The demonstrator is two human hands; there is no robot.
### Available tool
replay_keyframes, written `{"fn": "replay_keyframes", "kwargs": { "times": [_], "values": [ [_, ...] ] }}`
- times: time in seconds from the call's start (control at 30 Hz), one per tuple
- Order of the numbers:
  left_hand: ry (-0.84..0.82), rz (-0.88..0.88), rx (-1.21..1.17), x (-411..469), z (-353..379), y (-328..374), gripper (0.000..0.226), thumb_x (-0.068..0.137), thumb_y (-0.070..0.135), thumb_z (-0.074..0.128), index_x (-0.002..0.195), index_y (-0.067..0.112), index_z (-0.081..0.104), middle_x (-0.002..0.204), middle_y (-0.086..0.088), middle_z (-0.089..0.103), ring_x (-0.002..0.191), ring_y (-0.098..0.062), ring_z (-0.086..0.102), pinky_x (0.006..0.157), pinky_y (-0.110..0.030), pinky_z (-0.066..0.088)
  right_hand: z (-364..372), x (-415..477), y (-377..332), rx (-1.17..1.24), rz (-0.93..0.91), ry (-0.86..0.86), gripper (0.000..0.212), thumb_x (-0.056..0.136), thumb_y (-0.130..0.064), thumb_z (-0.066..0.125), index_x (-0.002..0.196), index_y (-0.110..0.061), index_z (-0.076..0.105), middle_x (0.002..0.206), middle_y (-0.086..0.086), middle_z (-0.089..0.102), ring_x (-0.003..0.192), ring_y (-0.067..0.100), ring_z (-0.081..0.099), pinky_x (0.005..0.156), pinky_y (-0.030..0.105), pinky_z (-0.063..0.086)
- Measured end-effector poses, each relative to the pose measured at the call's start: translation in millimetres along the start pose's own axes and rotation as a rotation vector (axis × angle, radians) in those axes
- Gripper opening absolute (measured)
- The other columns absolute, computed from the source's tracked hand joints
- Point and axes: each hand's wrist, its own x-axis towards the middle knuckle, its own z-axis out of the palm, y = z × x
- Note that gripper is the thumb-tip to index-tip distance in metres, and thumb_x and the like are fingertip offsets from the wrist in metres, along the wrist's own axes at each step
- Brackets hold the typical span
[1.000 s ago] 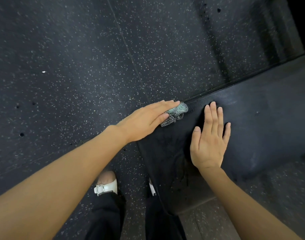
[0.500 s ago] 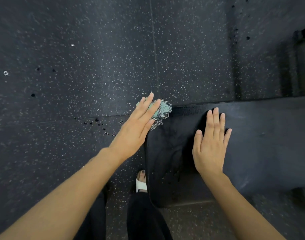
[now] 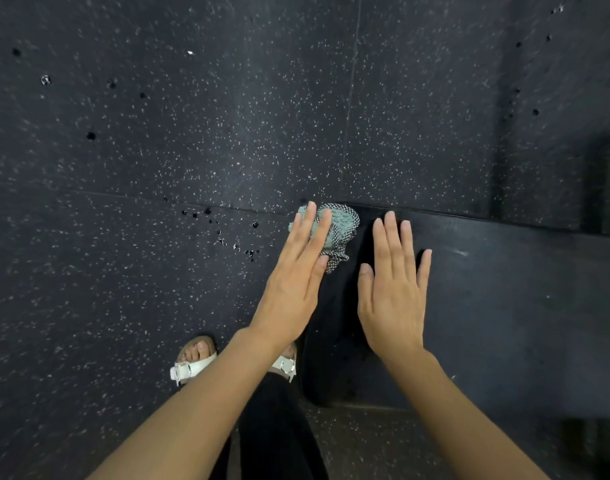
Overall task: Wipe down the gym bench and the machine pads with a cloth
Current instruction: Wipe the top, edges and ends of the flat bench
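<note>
Since the frame half a second earlier, the left hand is swinging to point more straight ahead and is now lying closer to the right hand, while the cloth is staying at the same far left corner of the tabletop. The cloth, teal with a black-and-white checked mesh, is sitting bunched up under the left fingers, which are lying straight and pressing down on it; the left grip is apart, not curled round the fabric. The right hand is resting flat on the black padded tabletop just beside the cloth, palm down, fingers straight and close together, thumb out to the left; its grip is likewise apart and holding nothing. The tabletop is running off to the right of the view, its near left corner showing below the wrists. The dark speckled floor is filling the rest of the view, with a scatter of dark spots lying left of the cloth. Two white buckled sandals and black trousers are showing beneath the left forearm.
</note>
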Motion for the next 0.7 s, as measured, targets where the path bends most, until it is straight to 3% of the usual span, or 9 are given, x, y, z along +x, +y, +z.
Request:
{"fn": "replay_keyframes", "kwargs": {
  "times": [0.27,0.43,0.7],
  "values": [
    [-0.01,-0.025,-0.053,-54.2,14.6,-4.2,0.054,0.106,0.034,0.023,0.157,0.036,0.004,0.163,0.026,-0.012,0.152,-0.005,-0.01,0.118,-0.011,-0.002,5.0,-11.5,-0.2,-0.065,-0.006,0.022,0.057,0.101,-0.029,0.025,0.158,-0.018,0.02,0.165,-0.004,0.016,0.153,0.015,0.008,0.122,0.045,0.005],
    [-0.019,-0.027,-0.052,-44.1,14.2,-4.0,0.054,0.107,0.03,0.024,0.154,0.041,-0.001,0.158,0.033,-0.02,0.15,0.0,-0.015,0.112,-0.003,-0.005,5.4,-11.8,-0.6,-0.07,0.005,0.027,0.058,0.1,-0.029,0.025,0.158,-0.019,0.02,0.165,-0.005,0.015,0.153,0.014,0.007,0.123,0.044,0.004],
    [0.007,0.024,-0.043,-7.2,9.3,-3.7,0.053,0.109,0.023,0.026,0.158,0.027,0.007,0.165,0.011,-0.011,0.153,-0.01,-0.01,0.113,-0.004,-0.006,8.4,-11.7,0.3,-0.079,0.016,0.048,0.059,0.1,-0.029,0.025,0.158,-0.02,0.019,0.165,-0.007,0.014,0.153,0.012,0.006,0.123,0.046,0.006]
  ]
}}
